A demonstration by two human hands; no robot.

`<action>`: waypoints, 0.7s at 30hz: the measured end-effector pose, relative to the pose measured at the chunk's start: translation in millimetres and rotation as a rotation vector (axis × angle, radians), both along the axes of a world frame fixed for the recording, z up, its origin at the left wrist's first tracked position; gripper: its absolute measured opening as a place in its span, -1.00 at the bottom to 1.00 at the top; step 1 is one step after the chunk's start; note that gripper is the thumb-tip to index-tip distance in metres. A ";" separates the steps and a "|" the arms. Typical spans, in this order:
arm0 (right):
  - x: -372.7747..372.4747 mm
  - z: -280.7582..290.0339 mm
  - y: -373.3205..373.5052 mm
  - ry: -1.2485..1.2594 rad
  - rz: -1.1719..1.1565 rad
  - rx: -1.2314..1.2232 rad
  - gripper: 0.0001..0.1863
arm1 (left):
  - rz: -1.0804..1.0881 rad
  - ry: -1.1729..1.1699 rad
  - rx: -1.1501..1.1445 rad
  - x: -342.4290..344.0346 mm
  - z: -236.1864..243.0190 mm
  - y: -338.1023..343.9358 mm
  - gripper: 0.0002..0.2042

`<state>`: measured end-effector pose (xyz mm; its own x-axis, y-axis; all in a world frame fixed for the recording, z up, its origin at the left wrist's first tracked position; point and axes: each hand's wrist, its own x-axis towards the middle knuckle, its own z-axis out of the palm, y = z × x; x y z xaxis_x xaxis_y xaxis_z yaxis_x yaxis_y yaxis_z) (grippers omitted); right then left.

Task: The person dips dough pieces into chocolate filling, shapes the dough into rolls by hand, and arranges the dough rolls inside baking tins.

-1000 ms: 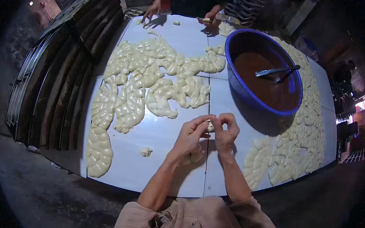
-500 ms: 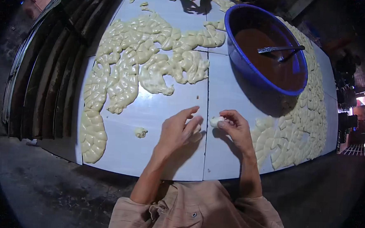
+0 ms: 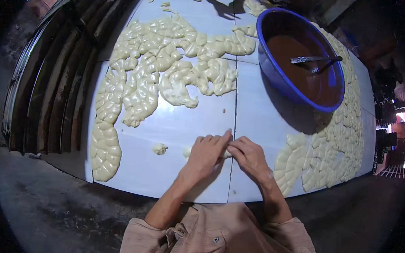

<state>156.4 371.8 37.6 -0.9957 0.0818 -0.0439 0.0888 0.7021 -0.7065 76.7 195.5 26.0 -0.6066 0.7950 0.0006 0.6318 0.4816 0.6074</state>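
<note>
My left hand [image 3: 205, 154] lies palm down over a pale, dough-like piece [image 3: 187, 152] on the white tabletop [image 3: 258, 170], with its fingers stretched out and index finger pointing forward. Close beside it, my right hand [image 3: 251, 161] has thumb and fingers pinched at the piece's right end; most of that piece is hidden beneath both hands. A small separate lump [image 3: 159, 148] sits left of my hands. Flattened, segmented pale slabs [image 3: 140, 95] cover much of the table's left half, and more [image 3: 336, 147] cover its right side.
A blue basin [image 3: 270, 70] of brown liquid stands at the back right, with a dark flat utensil [image 3: 316, 59] across it. Dark stacked trays or racks [image 3: 46, 86] stand left of the table. Small scraps [image 3: 165, 4] and dark shadows lie at the far edge.
My hands were raised and apart half a second ago; now they are together on the tabletop. The view has shifted, and the other person's hands at the far edge have mostly left it.
</note>
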 end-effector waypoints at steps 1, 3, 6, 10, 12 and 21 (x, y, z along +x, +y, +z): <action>-1.5 2.6 1.1 0.008 0.004 0.001 -0.80 | 0.004 0.008 0.001 -1.2 3.0 -2.6 -0.22; -6.9 9.9 2.1 0.025 0.087 0.181 -0.78 | -0.031 -0.074 0.085 -3.7 12.9 -10.5 -0.11; -23.6 11.6 6.0 -0.037 -0.164 0.021 -0.72 | -0.028 -0.149 0.118 -13.1 18.7 -23.7 -0.04; -64.1 4.7 31.4 0.036 -0.295 -0.024 -0.70 | 0.052 -0.129 0.174 -37.1 20.9 -40.2 -0.24; -90.9 -2.7 51.3 0.114 -0.304 0.038 -0.71 | 0.134 -0.253 0.196 -54.3 40.8 -37.0 -0.42; -229.6 -26.8 79.6 0.253 -0.174 0.273 -0.67 | 0.292 -0.350 0.270 -132.3 29.9 6.9 -0.53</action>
